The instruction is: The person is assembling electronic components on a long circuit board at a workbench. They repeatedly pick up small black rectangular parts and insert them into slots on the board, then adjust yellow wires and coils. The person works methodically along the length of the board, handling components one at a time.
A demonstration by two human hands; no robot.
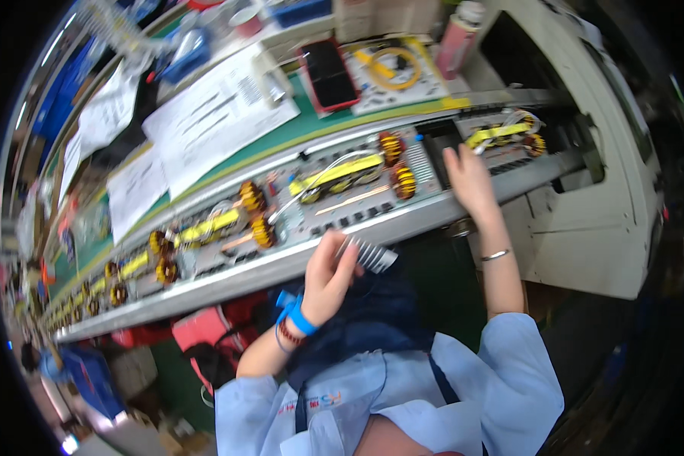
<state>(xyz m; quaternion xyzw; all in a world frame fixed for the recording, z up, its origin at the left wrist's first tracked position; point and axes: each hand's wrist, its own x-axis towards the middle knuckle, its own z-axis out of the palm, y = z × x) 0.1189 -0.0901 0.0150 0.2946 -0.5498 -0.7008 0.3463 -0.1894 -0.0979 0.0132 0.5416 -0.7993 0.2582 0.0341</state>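
Note:
My left hand (328, 280), with a blue band at the wrist, is closed around one end of a short silver-and-dark striped strip (375, 257). It holds the strip just off the near edge of the line; what the strip is I cannot make out. My right hand (470, 178) reaches over the rail with fingers stretched out and nothing visible in them. It is beside the dark gap between a large circuit board (342, 209) and another board (501, 148) at the right. Both boards carry yellow-taped parts and copper-wound ring coils, such as the coil (404, 182).
More boards, including one with a yellow-taped part (209, 226), run leftward along the metal rail (273, 270). Behind lie printed sheets (213, 121), a red-edged phone (328, 74) and a yellow tape ring (395, 68). A pink bottle (460, 42) stands near a pale machine housing (615, 228).

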